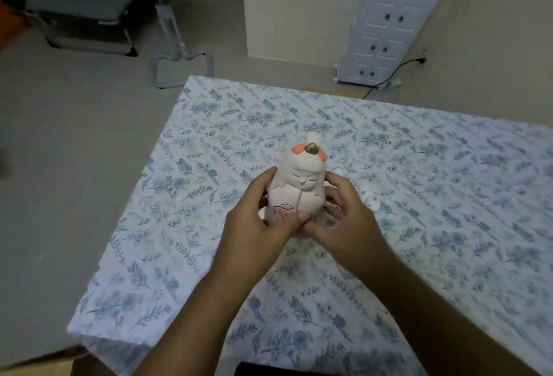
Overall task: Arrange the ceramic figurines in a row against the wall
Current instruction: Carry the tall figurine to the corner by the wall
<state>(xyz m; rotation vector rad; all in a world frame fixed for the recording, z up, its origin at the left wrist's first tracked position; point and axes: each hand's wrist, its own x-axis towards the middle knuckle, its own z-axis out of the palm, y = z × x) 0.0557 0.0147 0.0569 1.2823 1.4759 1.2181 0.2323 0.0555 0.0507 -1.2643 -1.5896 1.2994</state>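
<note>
The figurine [299, 187], a pale doll with closed eyes and orange hair bows, stands upright over the middle of the flower-print tablecloth [209, 136], clasped low on both sides by the left hand [257, 226] and right hand [347, 220], fingers curled around it, thumbs meeting in front.

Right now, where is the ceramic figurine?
Mid-table in the head view, the ceramic figurine stands upright, gripped between the left hand and right hand.

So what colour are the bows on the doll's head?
Coral-orange bows on the figurine, seen in the head view.
</note>
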